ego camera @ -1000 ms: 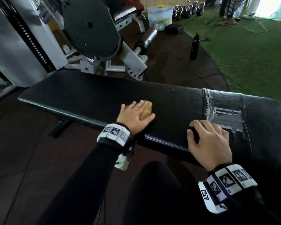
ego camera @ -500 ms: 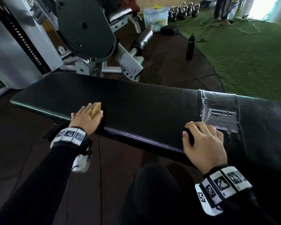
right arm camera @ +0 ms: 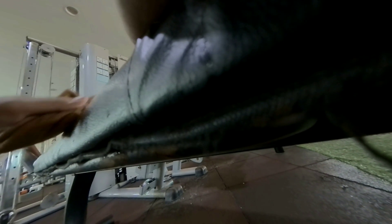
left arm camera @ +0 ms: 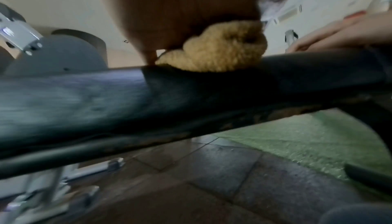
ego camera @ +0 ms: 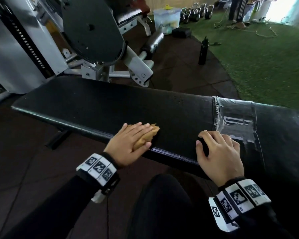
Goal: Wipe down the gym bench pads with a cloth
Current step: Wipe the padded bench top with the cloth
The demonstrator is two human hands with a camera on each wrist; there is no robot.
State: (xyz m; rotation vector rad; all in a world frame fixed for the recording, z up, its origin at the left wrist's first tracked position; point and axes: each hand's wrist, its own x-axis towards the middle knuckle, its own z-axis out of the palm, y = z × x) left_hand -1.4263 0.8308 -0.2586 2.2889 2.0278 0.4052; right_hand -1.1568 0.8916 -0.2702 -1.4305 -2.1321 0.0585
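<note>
A long black bench pad (ego camera: 93,104) runs across the head view, with a patch of clear tape (ego camera: 236,118) towards its right end. My left hand (ego camera: 131,140) lies flat, fingers straight, and presses a bunched tan cloth (ego camera: 152,133) onto the pad near its front edge. The left wrist view shows the cloth (left arm camera: 222,53) squashed between my palm and the pad (left arm camera: 106,97). My right hand (ego camera: 219,152) rests on the front edge just left of the tape, fingers bent, holding nothing that I can see. The right wrist view shows the pad (right arm camera: 191,93) and my left hand (right arm camera: 38,115).
A white weight machine with a black disc (ego camera: 86,30) stands right behind the bench. A black bottle (ego camera: 203,52) stands on the rubber floor by the green turf (ego camera: 266,66). A plastic box (ego camera: 166,18), kettlebells (ego camera: 197,12) and a standing person (ego camera: 238,11) are far back.
My left hand slid the cloth left along the pad's front edge, then back right towards my right hand. The right hand has stayed where it was.
</note>
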